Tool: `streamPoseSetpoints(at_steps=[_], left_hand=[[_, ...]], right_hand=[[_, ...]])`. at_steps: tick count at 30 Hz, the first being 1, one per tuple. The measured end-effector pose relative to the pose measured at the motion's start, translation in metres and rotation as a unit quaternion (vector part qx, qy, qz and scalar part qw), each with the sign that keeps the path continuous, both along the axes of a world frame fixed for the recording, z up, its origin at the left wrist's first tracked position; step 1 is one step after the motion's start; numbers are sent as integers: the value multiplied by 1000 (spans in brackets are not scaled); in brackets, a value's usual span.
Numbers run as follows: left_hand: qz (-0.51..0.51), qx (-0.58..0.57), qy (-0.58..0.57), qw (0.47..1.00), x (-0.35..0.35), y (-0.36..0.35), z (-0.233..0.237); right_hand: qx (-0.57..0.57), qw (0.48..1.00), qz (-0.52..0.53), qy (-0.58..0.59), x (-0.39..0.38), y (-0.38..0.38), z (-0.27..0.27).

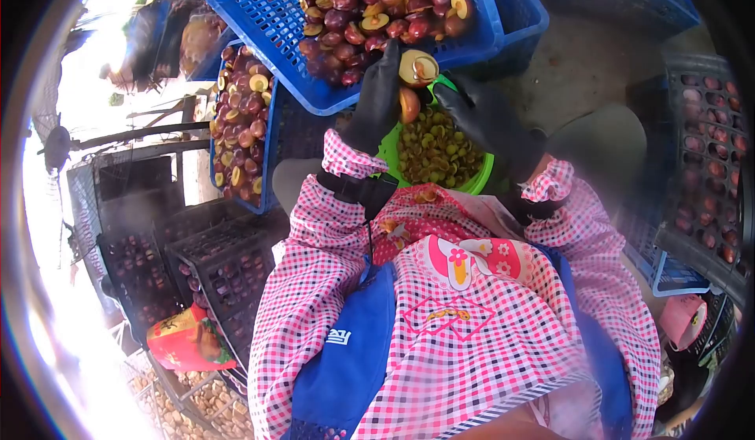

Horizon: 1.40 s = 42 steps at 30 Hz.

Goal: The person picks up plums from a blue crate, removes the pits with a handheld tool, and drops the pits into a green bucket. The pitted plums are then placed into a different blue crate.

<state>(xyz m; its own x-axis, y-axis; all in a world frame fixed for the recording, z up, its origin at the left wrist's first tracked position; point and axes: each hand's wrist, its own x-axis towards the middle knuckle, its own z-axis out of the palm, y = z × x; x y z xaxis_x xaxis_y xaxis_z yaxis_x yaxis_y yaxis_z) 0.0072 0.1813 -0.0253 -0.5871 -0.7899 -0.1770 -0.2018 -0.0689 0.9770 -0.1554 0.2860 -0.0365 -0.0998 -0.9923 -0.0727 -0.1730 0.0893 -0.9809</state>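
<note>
My left hand point(377, 98), in a black glove, is closed around a cut plum point(418, 68). Its yellow cut face is turned up, with the stone area showing, and a second plum piece point(409, 105) sits just below it. My right hand point(480, 114), also gloved in black, grips a small green-handled tool point(443, 84) whose tip meets the plum; the blade is hidden. Under both hands, a bright green basin point(481, 176) holds many yellow-green plum stones point(436, 149). Beyond my left hand, a tilted blue crate point(259, 7) is loaded with halved dark-red plums point(373, 19).
Another blue crate point(271, 137) of cut plums stands at left. Black crates point(228, 283) with dark fruit are at lower left. At right, a black crate point(672, 196) of plums rests above a blue one point(668, 279). My knees flank the basin.
</note>
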Motion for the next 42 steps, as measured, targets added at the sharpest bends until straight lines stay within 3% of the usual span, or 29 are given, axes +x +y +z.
streamPoseSetpoints(at_steps=[1, 3, 6, 13, 16, 18, 21, 22, 23, 24, 26, 28, 29, 30, 31, 32, 33, 35, 36, 37, 39, 40, 42], left_hand=[[0, 2, -2, 1000, -1, 2, -1], [79, 128, 60, 987, -8, 7, -2], [80, 133, 158, 975, -17, 23, 1], [102, 122, 101, 982, -14, 14, 1], [107, 174, 85, 975, -15, 10, 2], [87, 124, 19, 988, -15, 10, 5], [49, 109, 12, 993, -13, 4, 5], [51, 109, 12, 993, -12, 5, 6], [59, 71, 9, 996, -12, 5, 7], [67, 33, 8, 997, -13, 6, 9], [80, -35, 41, 995, -24, 11, 10], [92, -102, 70, 988, -25, 9, 7], [111, -17, 70, 991, -23, 1, -2], [129, 66, 71, 987, -20, -8, -13], [132, 62, 72, 987, -5, -20, -29], [176, 15, 79, 981, 21, -38, -45], [217, -34, 87, 972, 44, -55, -46], [310, -33, 74, 947, 76, -60, 28], [345, -204, -171, 900, 127, -89, 40], [351, -355, -399, 769, 165, -114, 48], [295, -430, -614, 593, 157, -114, 96], [255, -589, -503, 579, 157, -121, 90], [179, -645, -385, 635, 118, -138, 70]], right_hand=[[-29, 998, 9, 46, -1, -1, -5], [-58, 994, 19, 93, 1, -1, -11], [-79, 992, 9, 95, 5, 0, -16], [-59, 989, 14, 133, 8, 1, -14], [-48, 991, 38, 122, 5, 1, -12], [-36, 991, 60, 116, 4, 2, -15], [-45, 993, 98, 53, -3, 0, -5], [100, 973, 154, -140, -10, 1, 4], [240, 893, 200, -324, -13, 1, 12], [240, 893, 202, -322, -12, 4, 11], [265, 743, 260, -557, -9, 7, 4], [236, 746, 260, -566, -3, 8, -4], [208, 747, 259, -575, -2, 9, -5], [208, 748, 262, -573, 1, 10, 1], [204, 802, 235, -510, 5, 12, 11], [197, 850, 206, -443, 8, 12, 16], [193, 851, 208, -443, 5, 10, 16], [236, 876, 324, -269, -2, 6, 9], [186, 934, 297, -67, 12, 11, -1], [182, 936, 295, -67, 17, 14, -5], [30, 950, 304, 65, 21, 11, -2], [105, 930, 346, 71, 18, 4, 6], [77, 940, 328, 61, 17, 1, 6]])
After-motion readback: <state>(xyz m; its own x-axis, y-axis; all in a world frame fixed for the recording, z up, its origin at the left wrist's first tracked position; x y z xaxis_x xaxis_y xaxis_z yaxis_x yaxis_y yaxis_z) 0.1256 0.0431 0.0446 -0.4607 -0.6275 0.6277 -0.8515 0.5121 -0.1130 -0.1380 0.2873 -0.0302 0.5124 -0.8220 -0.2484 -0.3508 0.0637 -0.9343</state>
